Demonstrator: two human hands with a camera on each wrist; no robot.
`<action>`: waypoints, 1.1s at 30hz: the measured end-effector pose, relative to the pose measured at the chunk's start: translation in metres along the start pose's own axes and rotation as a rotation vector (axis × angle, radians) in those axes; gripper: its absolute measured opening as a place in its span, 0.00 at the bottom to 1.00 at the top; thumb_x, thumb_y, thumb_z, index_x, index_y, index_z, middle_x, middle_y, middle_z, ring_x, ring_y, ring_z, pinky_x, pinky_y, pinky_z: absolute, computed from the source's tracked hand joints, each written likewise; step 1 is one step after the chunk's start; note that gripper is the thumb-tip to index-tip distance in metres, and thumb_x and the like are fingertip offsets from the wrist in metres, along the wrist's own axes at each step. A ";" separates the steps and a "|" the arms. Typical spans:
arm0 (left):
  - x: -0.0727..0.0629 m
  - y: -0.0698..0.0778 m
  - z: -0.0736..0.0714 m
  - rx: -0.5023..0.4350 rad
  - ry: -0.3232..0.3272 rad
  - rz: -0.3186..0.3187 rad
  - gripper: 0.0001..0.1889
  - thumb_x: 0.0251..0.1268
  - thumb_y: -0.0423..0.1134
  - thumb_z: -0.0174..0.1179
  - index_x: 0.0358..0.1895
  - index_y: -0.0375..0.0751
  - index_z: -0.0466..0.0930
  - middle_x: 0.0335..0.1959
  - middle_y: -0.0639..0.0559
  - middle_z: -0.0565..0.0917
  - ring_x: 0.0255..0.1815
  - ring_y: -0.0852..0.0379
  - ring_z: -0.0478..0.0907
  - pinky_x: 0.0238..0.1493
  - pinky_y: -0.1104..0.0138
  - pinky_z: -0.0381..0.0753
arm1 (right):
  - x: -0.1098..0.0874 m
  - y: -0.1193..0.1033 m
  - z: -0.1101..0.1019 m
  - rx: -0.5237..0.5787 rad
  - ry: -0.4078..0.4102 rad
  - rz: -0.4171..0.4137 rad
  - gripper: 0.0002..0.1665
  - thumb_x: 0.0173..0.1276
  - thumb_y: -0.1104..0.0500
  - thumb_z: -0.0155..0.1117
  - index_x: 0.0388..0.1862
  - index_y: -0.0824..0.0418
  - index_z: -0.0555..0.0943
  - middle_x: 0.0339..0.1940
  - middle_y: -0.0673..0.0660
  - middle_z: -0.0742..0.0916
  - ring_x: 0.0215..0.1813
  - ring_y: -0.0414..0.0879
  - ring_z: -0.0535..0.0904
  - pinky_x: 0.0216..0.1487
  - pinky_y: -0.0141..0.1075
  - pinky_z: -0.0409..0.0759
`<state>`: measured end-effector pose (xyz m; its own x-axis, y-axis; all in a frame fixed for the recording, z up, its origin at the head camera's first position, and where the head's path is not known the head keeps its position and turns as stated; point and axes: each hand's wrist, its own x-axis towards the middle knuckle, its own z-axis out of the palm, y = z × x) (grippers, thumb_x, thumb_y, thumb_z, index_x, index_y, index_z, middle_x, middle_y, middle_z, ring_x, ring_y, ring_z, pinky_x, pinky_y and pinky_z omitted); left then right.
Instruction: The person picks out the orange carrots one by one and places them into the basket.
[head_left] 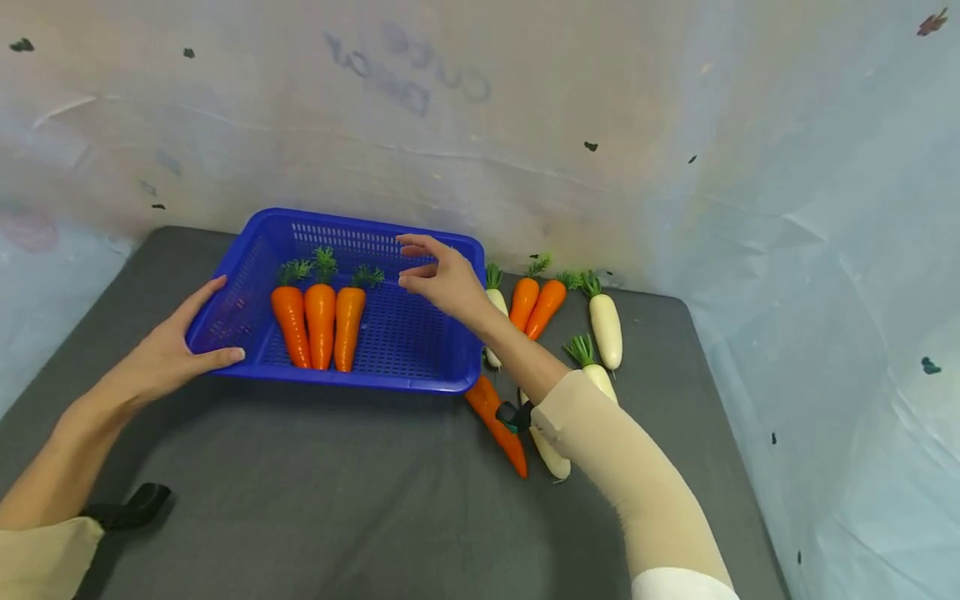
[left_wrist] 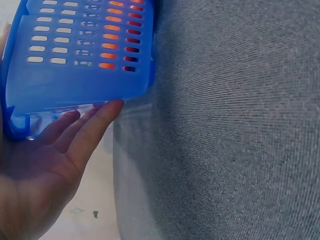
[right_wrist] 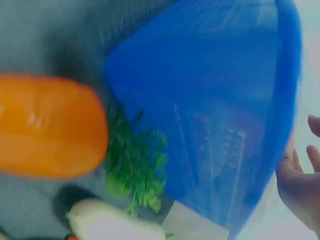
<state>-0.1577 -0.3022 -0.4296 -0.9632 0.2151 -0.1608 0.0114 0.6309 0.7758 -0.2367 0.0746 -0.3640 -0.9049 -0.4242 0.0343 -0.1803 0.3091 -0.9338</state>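
While under right hand (head_left: 446,282), blue basket (head_left: 405,337)

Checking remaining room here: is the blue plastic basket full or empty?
Partly filled: three carrots lie side by side in the blue plastic basket, and bare perforated floor shows to their right in the head view.

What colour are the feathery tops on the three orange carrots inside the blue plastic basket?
The feathery tops are green, seen best in the head view.
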 end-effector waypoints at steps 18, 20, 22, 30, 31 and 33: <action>0.000 0.003 0.003 -0.016 0.012 -0.030 0.54 0.66 0.50 0.65 0.80 0.66 0.27 0.78 0.25 0.40 0.66 0.16 0.53 0.57 0.24 0.53 | -0.031 0.026 -0.077 0.176 0.069 -0.050 0.29 0.72 0.68 0.59 0.71 0.59 0.71 0.67 0.68 0.75 0.64 0.64 0.75 0.58 0.46 0.80; -0.001 0.003 0.003 -0.013 0.014 -0.030 0.54 0.66 0.50 0.64 0.80 0.66 0.27 0.78 0.25 0.40 0.66 0.16 0.53 0.57 0.23 0.53 | -0.035 0.029 -0.085 0.178 0.092 -0.044 0.28 0.73 0.68 0.59 0.71 0.60 0.71 0.66 0.70 0.75 0.64 0.64 0.75 0.60 0.49 0.78; 0.000 0.003 0.004 -0.011 0.015 -0.033 0.54 0.66 0.50 0.64 0.80 0.67 0.27 0.78 0.26 0.40 0.66 0.16 0.53 0.57 0.24 0.53 | -0.040 0.033 -0.092 0.170 0.126 -0.033 0.27 0.73 0.67 0.60 0.70 0.59 0.72 0.64 0.68 0.76 0.63 0.62 0.76 0.60 0.50 0.78; 0.000 0.003 0.003 -0.028 0.026 -0.029 0.54 0.66 0.50 0.64 0.80 0.68 0.28 0.79 0.28 0.40 0.67 0.17 0.53 0.59 0.24 0.52 | -0.057 0.048 -0.114 0.112 0.221 0.014 0.28 0.72 0.64 0.63 0.70 0.56 0.73 0.62 0.60 0.79 0.59 0.54 0.80 0.57 0.41 0.81; -0.001 0.003 0.003 -0.032 0.029 -0.027 0.54 0.66 0.49 0.65 0.80 0.68 0.28 0.79 0.28 0.40 0.67 0.17 0.53 0.59 0.24 0.52 | -0.058 0.049 -0.116 0.107 0.229 0.018 0.28 0.71 0.64 0.63 0.70 0.55 0.73 0.63 0.60 0.79 0.60 0.53 0.80 0.57 0.40 0.81; -0.002 0.003 0.003 -0.030 0.032 -0.028 0.54 0.66 0.50 0.65 0.80 0.67 0.28 0.79 0.28 0.40 0.67 0.17 0.52 0.59 0.24 0.52 | -0.061 0.052 -0.119 0.098 0.248 0.026 0.28 0.71 0.64 0.63 0.70 0.56 0.73 0.62 0.60 0.79 0.59 0.52 0.80 0.56 0.40 0.82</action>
<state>-0.1553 -0.2983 -0.4290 -0.9711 0.1737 -0.1634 -0.0230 0.6136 0.7893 -0.2369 0.2181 -0.3726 -0.9777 -0.1920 0.0848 -0.1284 0.2281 -0.9651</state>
